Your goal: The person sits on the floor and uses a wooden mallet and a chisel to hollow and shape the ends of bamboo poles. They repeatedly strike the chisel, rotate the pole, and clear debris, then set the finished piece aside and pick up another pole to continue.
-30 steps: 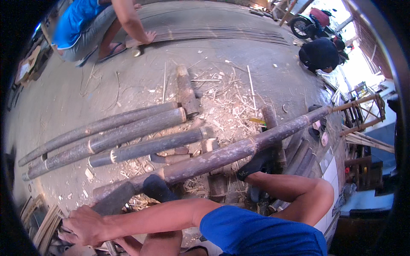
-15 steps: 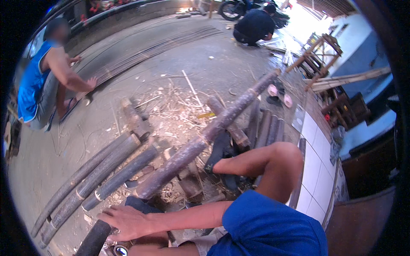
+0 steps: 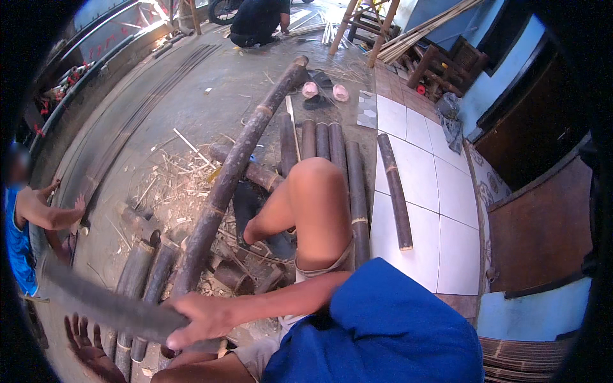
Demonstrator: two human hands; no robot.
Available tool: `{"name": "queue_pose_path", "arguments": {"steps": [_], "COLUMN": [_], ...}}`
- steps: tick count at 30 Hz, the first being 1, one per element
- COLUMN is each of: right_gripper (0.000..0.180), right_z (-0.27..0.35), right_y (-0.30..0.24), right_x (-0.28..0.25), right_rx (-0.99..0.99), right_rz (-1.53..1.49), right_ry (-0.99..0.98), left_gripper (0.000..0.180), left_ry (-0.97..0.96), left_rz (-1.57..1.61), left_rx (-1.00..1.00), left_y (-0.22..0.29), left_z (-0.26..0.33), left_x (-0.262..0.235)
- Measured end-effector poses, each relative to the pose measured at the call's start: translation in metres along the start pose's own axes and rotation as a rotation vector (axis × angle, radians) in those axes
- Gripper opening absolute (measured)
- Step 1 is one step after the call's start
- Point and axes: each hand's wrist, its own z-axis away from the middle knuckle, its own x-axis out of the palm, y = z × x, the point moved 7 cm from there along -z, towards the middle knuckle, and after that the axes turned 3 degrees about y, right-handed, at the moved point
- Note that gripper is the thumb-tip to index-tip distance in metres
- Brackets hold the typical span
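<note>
My right hand [image 3: 199, 318] reaches across my body and is closed around the handle of a long dark blade [image 3: 102, 305], which points out to the left. Below it, my left hand [image 3: 86, 338] is open, palm up and fingers spread, just under the blade. A long bamboo pole [image 3: 236, 169] runs from near my hands up to the far middle of the view. It passes left of my bent knee [image 3: 316, 191]. The pole's near end is hidden behind my right hand.
Short bamboo lengths [image 3: 143, 281] lie by my hands, and more poles [image 3: 332, 150] lie past my knee among shavings. One pole [image 3: 394, 191] rests on white tiles. A person in blue [image 3: 25, 242] sits at the left. Another person [image 3: 255, 22] crouches far off near wooden chairs [image 3: 440, 64].
The view has swung right and down. My right hand, which was reaching low among the poles, now grips the dark blade, and my left hand has come into view open beneath it.
</note>
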Motion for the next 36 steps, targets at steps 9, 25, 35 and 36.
{"name": "queue_pose_path", "arguments": {"steps": [9, 25, 35, 36], "right_gripper": [0.071, 0.092, 0.054, 0.049], "right_z": [0.246, 0.475, 0.457, 0.46], "right_y": [-0.066, 0.154, 0.08, 0.079], "right_x": [-0.234, -0.348, -0.456, -0.484], "right_rx": [-0.061, 1.105, 0.43, 0.757], "right_rz": [-0.517, 0.773, 1.263, 0.51], "right_ry": [0.86, 1.606, 1.44, 1.559], "left_gripper": [0.055, 0.063, 0.081, 0.079], "left_ry": [-0.009, -0.118, -0.083, -0.083], "left_rz": [-0.199, -0.857, -1.529, -1.581], "left_rx": [-0.344, 0.024, -0.111, -0.104], "left_y": [-0.096, -0.237, -0.289, -0.288], "left_z": [0.048, 0.11, 0.091, 0.088], "left_x": [-0.04, -0.006, -0.003, 0.001]}}
